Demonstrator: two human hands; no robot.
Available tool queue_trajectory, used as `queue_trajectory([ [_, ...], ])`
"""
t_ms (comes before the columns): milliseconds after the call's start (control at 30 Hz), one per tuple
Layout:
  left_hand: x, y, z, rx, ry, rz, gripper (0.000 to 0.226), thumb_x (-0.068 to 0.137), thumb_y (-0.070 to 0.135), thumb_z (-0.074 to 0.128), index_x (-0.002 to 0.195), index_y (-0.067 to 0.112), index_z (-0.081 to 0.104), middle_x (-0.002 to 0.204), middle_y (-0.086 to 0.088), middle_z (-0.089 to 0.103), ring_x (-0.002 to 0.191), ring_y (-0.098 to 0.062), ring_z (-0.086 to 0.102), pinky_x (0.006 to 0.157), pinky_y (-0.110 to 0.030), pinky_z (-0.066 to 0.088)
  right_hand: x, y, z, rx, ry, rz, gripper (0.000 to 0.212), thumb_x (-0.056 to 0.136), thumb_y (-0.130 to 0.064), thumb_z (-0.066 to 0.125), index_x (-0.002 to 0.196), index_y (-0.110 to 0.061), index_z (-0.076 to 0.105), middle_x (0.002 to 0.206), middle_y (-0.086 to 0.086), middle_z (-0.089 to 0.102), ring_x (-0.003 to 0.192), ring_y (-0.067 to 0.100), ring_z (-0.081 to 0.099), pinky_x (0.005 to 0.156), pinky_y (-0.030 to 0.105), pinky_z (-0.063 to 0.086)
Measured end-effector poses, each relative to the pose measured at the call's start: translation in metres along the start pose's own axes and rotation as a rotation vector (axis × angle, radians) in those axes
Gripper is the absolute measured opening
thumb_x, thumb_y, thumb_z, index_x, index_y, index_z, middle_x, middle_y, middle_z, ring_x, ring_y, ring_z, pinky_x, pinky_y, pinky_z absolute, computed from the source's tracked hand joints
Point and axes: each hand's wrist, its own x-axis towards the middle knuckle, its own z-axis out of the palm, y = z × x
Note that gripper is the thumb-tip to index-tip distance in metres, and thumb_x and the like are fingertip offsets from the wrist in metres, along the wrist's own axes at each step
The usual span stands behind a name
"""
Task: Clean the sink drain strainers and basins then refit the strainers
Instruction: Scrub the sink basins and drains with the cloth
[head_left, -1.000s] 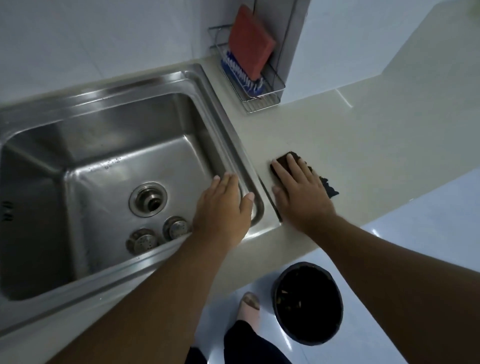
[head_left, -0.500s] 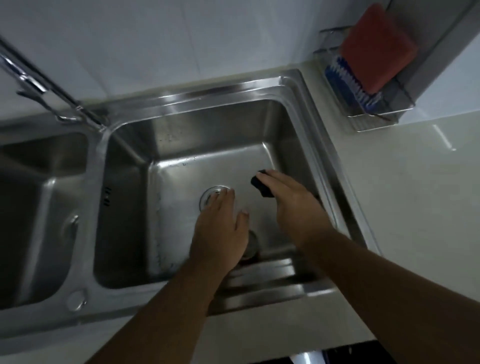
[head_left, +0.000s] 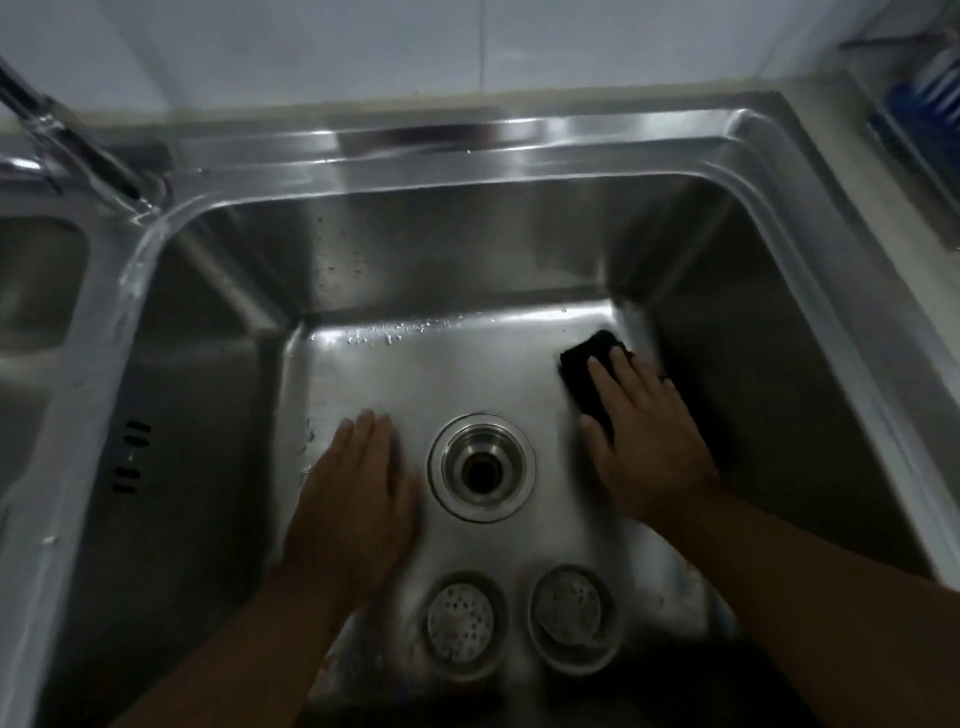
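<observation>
Scrubbing underway: right hand (head_left: 649, 441), fingers flat, presses sponge (head_left: 584, 364) at two o'clock of open drain (head_left: 482, 467); left hand (head_left: 353, 499) flat, empty; strainers (head_left: 460, 623) (head_left: 569, 616) at six o'clock, unfitted.

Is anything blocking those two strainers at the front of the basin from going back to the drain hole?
Nothing visible. The drain hole is uncovered, and the basin floor between it and the left strainer and right strainer is bare. The left hand lies flat beside it; the right hand presses a dark pad farther right.
</observation>
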Motion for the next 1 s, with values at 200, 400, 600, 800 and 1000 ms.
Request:
queue_trajectory([
  [200,0.002,-0.030,0.024,0.121,0.143,0.018,0.073,0.094,0.051,0.034,0.154,0.010,0.034,0.163,-0.014,0.026,0.150,-0.032,0.025,0.120,-0.047,0.028,0.039,0.009,0.029,0.129,0.150,-0.002,0.054,0.099,-0.020,0.054,0.150,-0.010,0.043,0.158,0.015,0.036,0.146,0.033,0.031,0.121,0.042,0.023],
  [400,0.005,-0.047,0.041,0.149,0.219,0.048,0.073,0.093,0.053,0.045,0.157,0.021,0.028,0.167,-0.007,0.017,0.154,-0.027,0.016,0.121,-0.044,0.025,0.085,-0.068,0.054,0.258,0.278,0.048,0.043,0.098,-0.018,0.054,0.140,-0.007,0.055,0.138,0.020,0.049,0.127,0.038,0.041,0.110,0.043,0.030],
  [600,0.006,-0.048,0.042,0.140,0.223,0.039,0.077,0.091,0.055,0.046,0.157,0.019,0.028,0.166,-0.006,0.020,0.154,-0.023,0.017,0.120,-0.044,0.028,0.103,-0.175,0.086,0.208,0.154,-0.479,0.042,0.098,-0.020,0.054,0.139,-0.012,0.056,0.131,0.012,0.057,0.120,0.034,0.046,0.101,0.044,0.039],
  [800,0.006,-0.050,0.041,0.114,0.186,0.028,0.083,0.088,0.056,0.049,0.159,0.022,0.022,0.168,-0.002,0.014,0.155,-0.019,0.012,0.122,-0.040,0.022,0.117,-0.114,0.065,0.098,0.277,-0.436,0.033,0.089,-0.014,0.065,0.122,-0.011,0.065,0.108,0.016,0.063,0.097,0.039,0.056,0.087,0.038,0.034],
  [1000,0.004,-0.029,-0.001,0.245,0.008,-0.036,0.079,0.094,0.063,0.026,0.160,0.023,0.012,0.169,-0.003,0.002,0.155,-0.020,-0.006,0.126,-0.039,0.003,0.080,-0.082,0.050,0.008,0.264,-0.104,0.042,0.095,-0.024,0.060,0.135,-0.012,0.059,0.134,0.020,0.053,0.119,0.042,0.044,0.102,0.048,0.031],
])
